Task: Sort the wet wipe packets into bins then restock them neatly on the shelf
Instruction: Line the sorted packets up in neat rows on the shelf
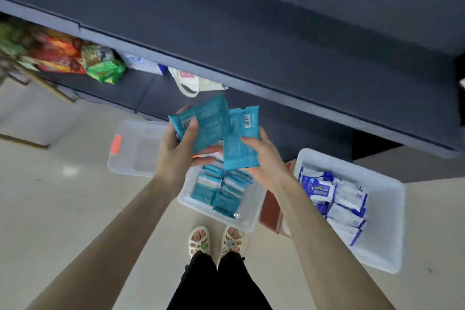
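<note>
Overlapping slightly, two teal barcoded wipe packets (240, 145)

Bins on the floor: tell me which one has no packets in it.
The clear bin on the left, with the orange label: no packets show inside. The middle bin holds teal packets, the right bin blue-and-white packets.

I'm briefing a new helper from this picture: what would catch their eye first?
First, mid-frame under the dark shelf, the left hand grips the left teal packet and the right hand the right teal packet. Next, on the floor below, the middle bin holds more teal packets, and the right bin holds blue-and-white packets.
</note>
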`<state>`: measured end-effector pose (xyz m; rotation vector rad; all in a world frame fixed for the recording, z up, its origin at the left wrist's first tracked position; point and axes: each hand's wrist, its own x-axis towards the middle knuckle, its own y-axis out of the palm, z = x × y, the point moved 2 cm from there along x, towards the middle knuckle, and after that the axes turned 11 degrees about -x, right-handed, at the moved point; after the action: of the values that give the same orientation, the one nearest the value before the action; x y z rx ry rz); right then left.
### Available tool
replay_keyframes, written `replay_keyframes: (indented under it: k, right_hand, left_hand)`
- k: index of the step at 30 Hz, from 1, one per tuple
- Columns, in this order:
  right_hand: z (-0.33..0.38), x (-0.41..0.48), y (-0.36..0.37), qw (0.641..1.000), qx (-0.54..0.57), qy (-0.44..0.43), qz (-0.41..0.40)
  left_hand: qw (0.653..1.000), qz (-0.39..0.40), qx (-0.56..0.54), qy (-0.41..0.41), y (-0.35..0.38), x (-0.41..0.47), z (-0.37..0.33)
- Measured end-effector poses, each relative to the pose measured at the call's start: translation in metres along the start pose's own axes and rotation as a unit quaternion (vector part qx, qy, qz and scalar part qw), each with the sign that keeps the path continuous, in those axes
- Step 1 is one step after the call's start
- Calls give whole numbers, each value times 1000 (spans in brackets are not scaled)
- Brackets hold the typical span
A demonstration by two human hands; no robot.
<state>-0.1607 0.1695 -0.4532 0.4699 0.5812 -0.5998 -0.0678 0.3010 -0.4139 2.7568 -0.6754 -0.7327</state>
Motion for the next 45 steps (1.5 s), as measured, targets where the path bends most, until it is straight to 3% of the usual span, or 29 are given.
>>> replay_keyframes:
  k: [6,10,19,23,28,34,39,45]
  right_hand:
    - [123,-65,63,989,-107,-93,49]
    - [184,-85,110,971,-153,-181,31]
    - [248,-83,243,959,-87,-268,19]
    - [266,-82,285,946,-62,-319,3]
    - [292,-88,308,932,-51,-358,-39]
    - [341,-96,312,908,-185,-349,-140]
    - [378,-99,304,879,-211,-393,-166]
    - [412,-105,288,843,-225,-450,-190]
  left_hand:
    - [996,34,-30,82,16,-42,-132]
    - [990,50,-29,130,15,-41,-201]
    - [958,195,-6,210,-27,-9,-316]
    - [947,223,17,232,-47,13,-356]
    - [932,232,41,274,-54,38,-393]
    - [944,226,-14,240,-45,58,-436]
    - [934,240,-6,265,-31,67,-469]
    - [935,287,4,208,-9,84,-493]
